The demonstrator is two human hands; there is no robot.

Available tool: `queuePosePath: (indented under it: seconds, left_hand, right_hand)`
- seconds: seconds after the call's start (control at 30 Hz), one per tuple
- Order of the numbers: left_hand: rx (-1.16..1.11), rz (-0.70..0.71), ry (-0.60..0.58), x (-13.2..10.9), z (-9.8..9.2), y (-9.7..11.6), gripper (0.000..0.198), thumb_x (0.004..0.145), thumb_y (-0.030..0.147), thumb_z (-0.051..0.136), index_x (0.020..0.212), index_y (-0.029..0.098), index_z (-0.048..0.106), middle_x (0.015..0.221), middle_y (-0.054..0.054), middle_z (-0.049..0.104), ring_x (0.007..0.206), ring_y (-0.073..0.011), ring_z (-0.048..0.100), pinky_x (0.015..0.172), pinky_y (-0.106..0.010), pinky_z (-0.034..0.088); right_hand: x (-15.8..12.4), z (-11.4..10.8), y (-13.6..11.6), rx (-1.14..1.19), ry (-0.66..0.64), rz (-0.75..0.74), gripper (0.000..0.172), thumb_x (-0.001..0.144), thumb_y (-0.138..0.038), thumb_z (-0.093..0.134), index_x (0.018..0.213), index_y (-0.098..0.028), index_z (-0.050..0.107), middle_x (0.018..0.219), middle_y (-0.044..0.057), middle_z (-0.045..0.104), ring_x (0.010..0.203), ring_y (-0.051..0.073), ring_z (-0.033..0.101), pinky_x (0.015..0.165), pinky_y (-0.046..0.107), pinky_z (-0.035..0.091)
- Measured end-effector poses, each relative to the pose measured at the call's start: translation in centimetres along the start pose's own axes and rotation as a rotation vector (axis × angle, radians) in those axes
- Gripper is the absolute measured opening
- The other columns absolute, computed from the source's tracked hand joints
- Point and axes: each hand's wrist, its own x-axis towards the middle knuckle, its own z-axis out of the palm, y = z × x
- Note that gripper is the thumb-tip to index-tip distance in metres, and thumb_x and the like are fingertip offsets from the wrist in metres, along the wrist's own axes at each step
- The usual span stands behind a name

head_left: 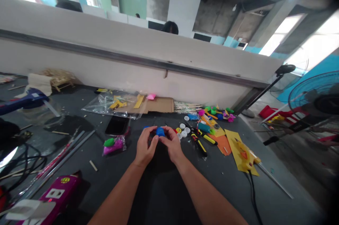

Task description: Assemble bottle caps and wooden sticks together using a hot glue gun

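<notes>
Both hands meet just right of the black phone (117, 125), low over the dark table (159, 189).

Left hand (144, 147): fingers curled in, thumb and fingertips closed on the left side of a small blue piece (160, 131).
Right hand (172, 143): fingers bent the same way, pinched on the piece's right side.
The blue piece sits between the two hands. Cannot tell whether it touches the table.

Progress (judgement): early to middling. Only this one part is in hand, and the fingers hide whether anything is joined to it. White caps (183, 130), farther right of the phone, lie loose. Beyond them a yellow-and-black screwdriver (199, 143) lies unheld. The yellow glue gun (245, 156), far right of the phone, also lies untouched. A small bag (113, 144) of green and pink bits sits just nearer than the phone.

Writing: none legible. The magenta power strip (59, 191), left of the phone and nearer, bears a yellow mark, too blurred to read.
</notes>
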Motion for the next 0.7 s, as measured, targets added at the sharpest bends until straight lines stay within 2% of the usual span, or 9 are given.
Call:
queuePosePath:
  seconds: [0.13, 0.27, 0.43, 0.57, 0.7]
  left_hand:
    - [0.050, -0.018, -0.066, 0.0, 0.2, 0.1, 0.030, 0.083, 0.027, 0.050, 0.113, 0.020, 0.052, 0.106, -0.008, 0.056, 0.093, -0.0192, 0.056, 0.069, -0.028, 0.049]
    - [0.077, -0.028, -0.058, 0.0, 0.3, -0.4, 0.026, 0.083, 0.028, 0.051, 0.107, 0.020, 0.053, 0.101, -0.007, 0.056, 0.091, -0.0188, 0.056, 0.065, -0.027, 0.049]
    - [0.146, 0.049, -0.045, 0.2, 0.3, -0.7, 0.026, 0.081, 0.026, 0.052, 0.106, 0.020, 0.055, 0.099, -0.007, 0.056, 0.090, -0.0191, 0.056, 0.067, -0.028, 0.050]
    - [0.236, 0.096, -0.052, 0.2, 0.1, -0.7, 0.023, 0.080, 0.026, 0.054, 0.102, 0.019, 0.056, 0.095, -0.007, 0.058, 0.085, -0.0185, 0.056, 0.069, -0.029, 0.050]
    - [0.295, 0.109, -0.062, 0.2, 0.1, -0.7, 0.020, 0.080, 0.027, 0.053, 0.099, 0.018, 0.055, 0.091, -0.006, 0.058, 0.078, -0.0169, 0.056, 0.067, -0.029, 0.049]
  right_hand:
    - [0.3, -0.8, -0.2, 0.025, -0.013, 0.014, 0.033, 0.066, -0.024, 0.068, 0.098, -0.025, 0.061, 0.095, 0.000, 0.062, 0.092, 0.018, 0.056, 0.086, 0.032, 0.045]
    - [0.5, -1.0, -0.5, 0.040, -0.064, 0.015, 0.035, 0.065, -0.026, 0.069, 0.100, -0.026, 0.063, 0.095, 0.000, 0.063, 0.093, 0.019, 0.057, 0.085, 0.032, 0.045]
    - [0.9, -1.7, -1.3, -0.044, -0.145, 0.013, 0.041, 0.063, -0.028, 0.072, 0.103, -0.027, 0.062, 0.101, 0.001, 0.062, 0.092, 0.019, 0.057, 0.083, 0.032, 0.046]
    - [1.2, -2.3, -1.6, -0.102, -0.190, 0.032, 0.037, 0.063, -0.030, 0.072, 0.099, -0.026, 0.065, 0.094, 0.000, 0.064, 0.088, 0.018, 0.058, 0.082, 0.032, 0.046]
    - [1.2, -2.3, -1.3, -0.052, -0.187, 0.061, 0.035, 0.062, -0.029, 0.073, 0.096, -0.024, 0.066, 0.090, 0.000, 0.064, 0.085, 0.017, 0.059, 0.082, 0.032, 0.046]
